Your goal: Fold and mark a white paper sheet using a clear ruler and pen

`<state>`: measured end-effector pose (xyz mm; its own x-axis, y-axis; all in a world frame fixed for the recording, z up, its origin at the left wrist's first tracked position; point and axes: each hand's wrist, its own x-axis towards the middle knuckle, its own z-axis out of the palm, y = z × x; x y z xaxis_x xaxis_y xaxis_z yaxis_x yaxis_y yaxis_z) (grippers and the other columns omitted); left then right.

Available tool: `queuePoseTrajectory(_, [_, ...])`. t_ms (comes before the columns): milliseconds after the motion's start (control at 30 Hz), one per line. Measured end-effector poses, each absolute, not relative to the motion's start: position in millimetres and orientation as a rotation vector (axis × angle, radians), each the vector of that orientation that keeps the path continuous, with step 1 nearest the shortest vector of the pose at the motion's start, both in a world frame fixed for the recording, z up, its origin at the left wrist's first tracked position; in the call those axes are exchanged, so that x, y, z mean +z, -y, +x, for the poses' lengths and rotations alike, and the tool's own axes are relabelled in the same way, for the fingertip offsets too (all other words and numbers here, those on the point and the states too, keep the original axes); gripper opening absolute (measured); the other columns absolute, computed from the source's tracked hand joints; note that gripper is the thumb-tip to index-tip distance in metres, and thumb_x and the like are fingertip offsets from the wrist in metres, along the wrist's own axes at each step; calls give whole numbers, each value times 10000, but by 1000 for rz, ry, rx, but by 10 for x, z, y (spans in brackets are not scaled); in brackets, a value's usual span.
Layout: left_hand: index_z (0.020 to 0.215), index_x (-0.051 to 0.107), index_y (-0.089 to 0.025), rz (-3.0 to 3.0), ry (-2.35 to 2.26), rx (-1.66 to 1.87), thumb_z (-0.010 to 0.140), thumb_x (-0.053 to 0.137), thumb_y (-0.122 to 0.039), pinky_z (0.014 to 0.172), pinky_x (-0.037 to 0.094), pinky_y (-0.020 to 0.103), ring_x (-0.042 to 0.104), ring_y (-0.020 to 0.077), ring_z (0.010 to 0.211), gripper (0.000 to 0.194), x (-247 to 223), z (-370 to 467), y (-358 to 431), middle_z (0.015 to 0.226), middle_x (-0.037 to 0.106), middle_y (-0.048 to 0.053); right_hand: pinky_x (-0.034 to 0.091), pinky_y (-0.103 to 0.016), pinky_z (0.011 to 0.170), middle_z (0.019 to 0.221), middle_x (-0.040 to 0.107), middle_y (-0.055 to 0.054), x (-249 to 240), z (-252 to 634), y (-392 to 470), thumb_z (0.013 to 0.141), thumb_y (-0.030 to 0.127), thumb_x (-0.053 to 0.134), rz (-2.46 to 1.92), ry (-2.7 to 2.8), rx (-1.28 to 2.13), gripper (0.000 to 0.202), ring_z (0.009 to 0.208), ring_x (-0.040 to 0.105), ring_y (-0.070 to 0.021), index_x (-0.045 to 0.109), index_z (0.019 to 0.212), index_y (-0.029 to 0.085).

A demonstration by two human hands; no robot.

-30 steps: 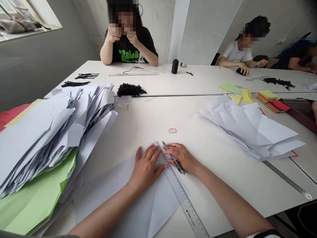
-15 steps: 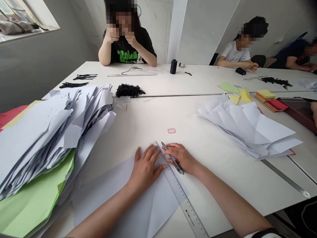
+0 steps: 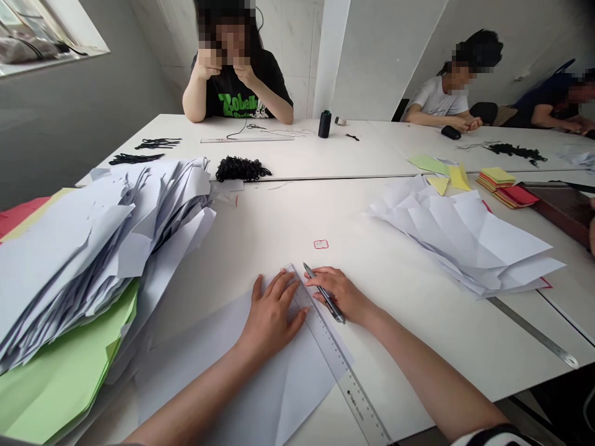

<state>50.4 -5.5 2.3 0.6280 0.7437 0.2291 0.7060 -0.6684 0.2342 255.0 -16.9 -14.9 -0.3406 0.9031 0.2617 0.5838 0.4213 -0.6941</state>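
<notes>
My left hand (image 3: 272,313) lies with fingers spread on a clear plastic ruler (image 3: 335,354) and the sheet of white paper (image 3: 211,356) beneath it. The ruler runs slantwise from my fingertips toward the front edge of the table. Just right of its far end, my right hand (image 3: 348,298) is closed around a grey pen (image 3: 331,305). The pen's tip points away from me, its rear end toward me. Fold lines cross the sheet, and part of it is covered by my left hand and forearm.
At left rises a tall pile of white paper (image 3: 83,248) above green sheets (image 3: 69,365). Folded white sheets (image 3: 469,235) and a metal ruler (image 3: 534,331) lie at right. Black cords (image 3: 242,168) and a thread spool (image 3: 325,124) sit farther back, where several people are seated.
My right hand and the pen have shifted very slightly, with the pen tip a touch farther away. My left hand and the ruler stay essentially in place.
</notes>
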Motion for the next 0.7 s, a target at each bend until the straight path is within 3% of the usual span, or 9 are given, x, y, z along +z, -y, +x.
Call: queuePoseTrajectory(700, [1227, 452, -211, 2763, -1205, 522, 825, 479, -369, 1026, 204, 549, 405, 277, 1223, 434, 4, 500, 41, 1290, 479, 111, 393, -423, 963, 1119, 596, -1, -110, 2549, 160, 817, 178, 511, -1209, 1961, 739, 330, 1163, 455, -208, 560, 1120, 299])
